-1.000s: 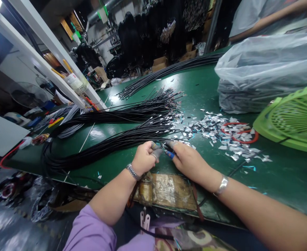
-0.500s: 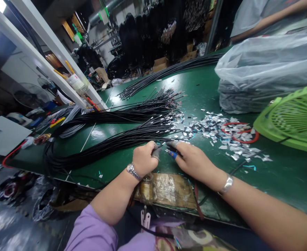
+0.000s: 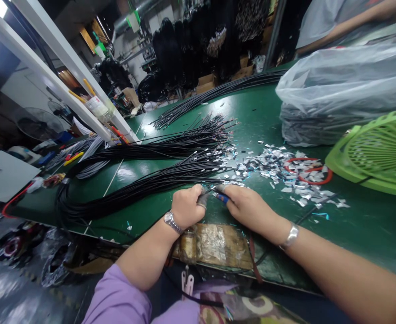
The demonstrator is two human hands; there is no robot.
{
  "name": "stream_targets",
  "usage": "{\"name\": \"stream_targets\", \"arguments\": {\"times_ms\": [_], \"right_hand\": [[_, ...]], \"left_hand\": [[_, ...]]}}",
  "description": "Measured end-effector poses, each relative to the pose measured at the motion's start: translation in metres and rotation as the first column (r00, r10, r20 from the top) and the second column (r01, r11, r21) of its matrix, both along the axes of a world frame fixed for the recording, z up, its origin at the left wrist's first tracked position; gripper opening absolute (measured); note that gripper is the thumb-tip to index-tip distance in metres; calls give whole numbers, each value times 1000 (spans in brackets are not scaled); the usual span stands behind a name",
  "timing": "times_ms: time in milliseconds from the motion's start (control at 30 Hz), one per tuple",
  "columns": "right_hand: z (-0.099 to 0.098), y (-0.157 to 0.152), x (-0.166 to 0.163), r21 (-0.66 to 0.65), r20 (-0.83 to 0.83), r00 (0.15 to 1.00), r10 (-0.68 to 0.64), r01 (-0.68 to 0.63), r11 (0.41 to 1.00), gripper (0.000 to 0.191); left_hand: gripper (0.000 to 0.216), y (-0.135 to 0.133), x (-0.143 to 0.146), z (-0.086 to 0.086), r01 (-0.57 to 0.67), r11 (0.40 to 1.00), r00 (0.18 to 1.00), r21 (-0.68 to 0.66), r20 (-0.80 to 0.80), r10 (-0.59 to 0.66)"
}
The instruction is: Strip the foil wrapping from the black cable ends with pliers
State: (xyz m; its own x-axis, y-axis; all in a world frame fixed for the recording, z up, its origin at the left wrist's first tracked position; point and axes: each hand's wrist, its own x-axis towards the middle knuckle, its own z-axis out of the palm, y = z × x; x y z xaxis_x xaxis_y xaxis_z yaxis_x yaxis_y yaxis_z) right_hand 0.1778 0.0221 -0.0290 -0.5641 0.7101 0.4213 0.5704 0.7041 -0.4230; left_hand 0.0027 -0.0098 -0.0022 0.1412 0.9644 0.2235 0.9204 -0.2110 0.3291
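Black cables: the front bundle (image 3: pixel 140 189) curves along the table (image 3: pixel 265 112) on my left, its pale-tipped ends lying just behind my hands; a second bundle (image 3: pixel 157 147) lies beyond it.
Left grip: my left hand (image 3: pixel 188 206), thumb against fingers, pinches a thin cable end. I judge it best to hold close to the tip, firmly but without crushing, so the cable cannot bend or roll.
Cable end: the thin cable end (image 3: pixel 206 186) shows between my two hands, above the table, with a touch of light blue. It is too small for me to tell how many strands show.
Wooden board: the worn board (image 3: pixel 224 245) sits at the near edge, below my hands.
Right grip: my right hand (image 3: pixel 246 206) faces the left, fingertips drawn in near the cable end. Something blue (image 3: pixel 222 198) shows there, wrap or tool, and I cannot tell whether the fingers close on anything. Working in line with the cable, lightly and evenly, should spare the fine strands.
Scraps: white and blue scraps (image 3: pixel 265 162) lie heaped beyond my right hand, near the red loop (image 3: pixel 322 177).
Fan: the green fan (image 3: pixel 383 153) stands far right.
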Motion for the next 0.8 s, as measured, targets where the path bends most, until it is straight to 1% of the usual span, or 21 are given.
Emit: {"name": "stream_targets", "arguments": {"times_ms": [100,167,200,267,367,467,600,700,800], "right_hand": [[2,0,2,17,-16,996,87,-87,996,23],[3,1,5,28,-37,991,126,-125,992,22],[4,1,6,32,-58,991,124,-122,992,22],[4,3,9,42,-89,993,82,-78,996,23],[6,5,14,86,-19,1000,-17,19,996,24],[9,4,17,162,96,993,-74,58,985,20],[11,1,17,253,171,981,-94,48,966,19],[11,0,16,262,212,973,-90,32,964,20],[12,0,16,247,243,966,-83,21,969,22]], "left_hand": [[9,2,-2,-2,-6,1000,994,-19,106,8],[12,4,-4,-5,-4,999,972,-51,233,16],[14,6,-5,-7,0,997,952,-72,304,22],[15,8,-7,-10,15,994,907,-108,420,32],[15,11,-10,-13,32,991,876,-131,482,36],[14,10,-12,-10,45,992,897,-121,442,13],[11,6,-11,-1,97,992,949,-83,309,-67],[12,5,-9,4,121,989,971,-88,216,-99],[16,5,-9,5,142,985,980,-98,155,-126]]}}
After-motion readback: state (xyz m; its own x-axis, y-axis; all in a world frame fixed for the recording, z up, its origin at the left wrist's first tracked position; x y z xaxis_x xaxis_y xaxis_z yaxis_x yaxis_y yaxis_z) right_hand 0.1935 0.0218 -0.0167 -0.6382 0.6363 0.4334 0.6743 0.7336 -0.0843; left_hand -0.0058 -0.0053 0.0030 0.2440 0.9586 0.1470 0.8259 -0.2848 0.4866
